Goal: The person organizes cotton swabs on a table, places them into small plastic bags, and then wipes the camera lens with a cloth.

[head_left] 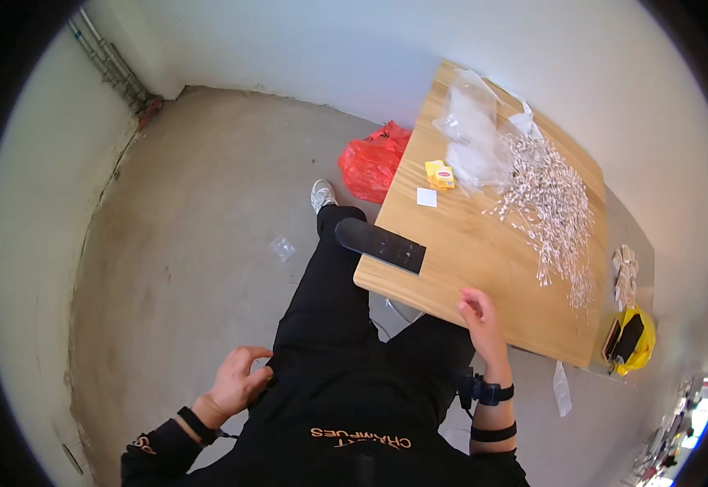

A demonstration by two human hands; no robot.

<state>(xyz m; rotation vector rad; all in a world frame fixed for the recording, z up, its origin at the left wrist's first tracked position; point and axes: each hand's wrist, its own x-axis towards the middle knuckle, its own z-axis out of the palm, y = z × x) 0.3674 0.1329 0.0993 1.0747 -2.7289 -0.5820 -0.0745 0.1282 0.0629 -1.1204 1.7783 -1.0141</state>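
left hand (236,380) curling loosely at thigh, holding nothing | right hand (481,318) resting on table (467,252) edge, fingers bent, empty | reaching pile (553,207) calls for leaning forward

The pale wooden worktop (484,252) looks smooth and matt, its grain faint; the flat black plastic bar (380,244) at its near corner shows a dull sheen; the crumpled clear plastic bags (474,134) glint glossy; the red plastic bag (372,165) on the floor is shiny and creased; the grey concrete floor (200,211) looks rough and matt.
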